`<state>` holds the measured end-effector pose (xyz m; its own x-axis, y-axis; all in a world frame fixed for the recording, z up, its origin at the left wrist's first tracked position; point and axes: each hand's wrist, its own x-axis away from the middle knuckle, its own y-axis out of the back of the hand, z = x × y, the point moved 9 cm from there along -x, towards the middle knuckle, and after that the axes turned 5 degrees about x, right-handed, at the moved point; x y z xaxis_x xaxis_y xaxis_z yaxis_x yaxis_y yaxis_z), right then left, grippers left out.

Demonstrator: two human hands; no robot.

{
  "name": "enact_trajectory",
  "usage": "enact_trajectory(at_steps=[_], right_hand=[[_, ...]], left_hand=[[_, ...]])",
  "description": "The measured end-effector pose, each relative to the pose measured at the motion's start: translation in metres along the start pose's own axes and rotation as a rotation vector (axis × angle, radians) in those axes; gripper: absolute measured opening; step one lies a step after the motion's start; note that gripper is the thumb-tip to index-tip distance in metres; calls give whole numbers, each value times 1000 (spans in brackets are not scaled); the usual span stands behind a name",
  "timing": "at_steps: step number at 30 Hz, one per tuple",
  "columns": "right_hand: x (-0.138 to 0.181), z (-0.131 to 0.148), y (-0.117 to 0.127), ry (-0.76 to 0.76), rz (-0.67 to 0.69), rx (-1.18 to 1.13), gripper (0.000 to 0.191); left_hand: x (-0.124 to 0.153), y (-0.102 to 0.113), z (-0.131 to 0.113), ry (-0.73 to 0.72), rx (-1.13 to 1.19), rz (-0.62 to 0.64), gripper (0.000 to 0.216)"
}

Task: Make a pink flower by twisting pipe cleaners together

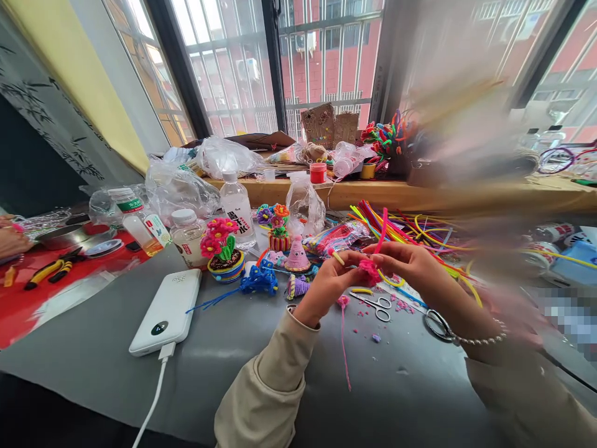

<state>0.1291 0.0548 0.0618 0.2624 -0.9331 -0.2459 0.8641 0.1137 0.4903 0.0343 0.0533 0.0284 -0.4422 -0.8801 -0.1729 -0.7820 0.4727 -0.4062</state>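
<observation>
Between my two hands is a bright pink pipe-cleaner flower (370,271), its straight pink stem pointing up past the fingers. My left hand (331,280) pinches it from the left, and my right hand (403,261) grips it from the right with thumb and fingers. Below them on the grey table lie a small pair of scissors (375,305) and a second pink flower (343,302) with a long thin stem. Pink fuzz clippings are scattered by the scissors. A pile of coloured pipe cleaners (420,230) spreads behind my right hand.
A white power bank (168,311) with a cable lies at left, near a potted pink flower (226,264), a blue pipe-cleaner piece (259,279) and bottles (237,208). Pliers (55,269) and another person's hand (13,239) are at far left. A wooden ledge (280,193) runs behind.
</observation>
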Motion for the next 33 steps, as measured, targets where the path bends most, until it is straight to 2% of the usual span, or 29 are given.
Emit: enact_trajectory(at_steps=[2,5,8,13,16,24,28,33], right_hand=[[0,-5,-9,-44,48,-174,29],[1,-7,-7,-56,-26,-283,22],[4,-2,-2,-30,-91,-284,21],[7,8,0,-6,-107,-268,21],[8,13,-2,11,-82,-255,21],[10,22,-11,78,94,-291,17],[11,30,-9,137,90,-295,13],[11,32,-4,133,33,-257,14]], left_hand=[[2,-4,3,44,68,46,24],[4,-9,4,94,193,111,19],[5,-11,3,116,266,133,17],[4,-11,4,130,374,115,16],[4,-10,8,165,405,99,23],[6,-13,10,206,412,128,28],[8,-14,12,241,427,144,33],[9,-14,11,245,441,128,36]])
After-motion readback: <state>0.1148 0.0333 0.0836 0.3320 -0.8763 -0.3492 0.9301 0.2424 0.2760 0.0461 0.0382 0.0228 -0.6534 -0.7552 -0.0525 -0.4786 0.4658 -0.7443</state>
